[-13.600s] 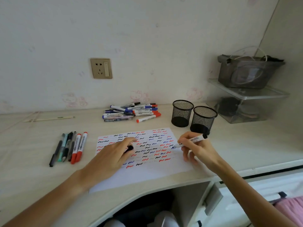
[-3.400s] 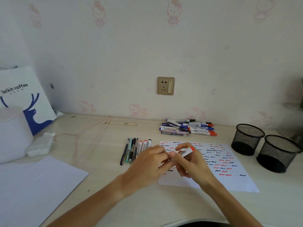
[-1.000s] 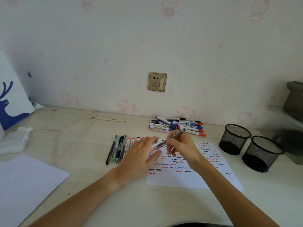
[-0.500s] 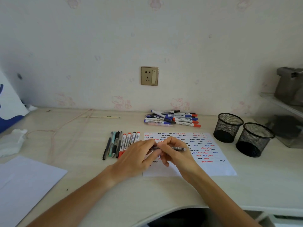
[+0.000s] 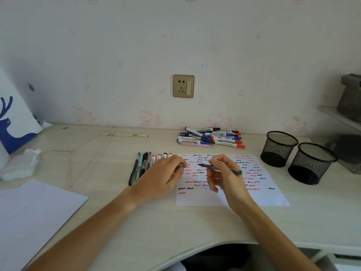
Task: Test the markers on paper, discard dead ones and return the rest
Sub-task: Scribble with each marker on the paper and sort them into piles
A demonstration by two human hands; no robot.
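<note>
My right hand [image 5: 222, 177] holds a slim dark pen [image 5: 232, 169] level above the test paper [image 5: 263, 198], its bare tip pointing left. My left hand [image 5: 162, 177] sits just left of that tip with its fingertips pinched together on the small pen cap, which the fingers mostly hide. The paper is covered in red, blue and black squiggles. A row of several pens and markers [image 5: 140, 167] lies left of the sheet, partly under my left hand. A pile of whiteboard markers [image 5: 211, 138] lies behind the paper, near the wall.
Two black mesh cups [image 5: 279, 148] [image 5: 312, 163] stand to the right of the paper. A blank white sheet [image 5: 29, 212] lies at front left, with a crumpled tissue [image 5: 19, 165] and a white bag with a blue deer print [image 5: 11, 122] behind it. A shelf [image 5: 343, 118] is at far right.
Half a second ago both hands were joined on the dark pen. They have pulled apart, the left hand to the left, and the pen's tip now shows bare.
</note>
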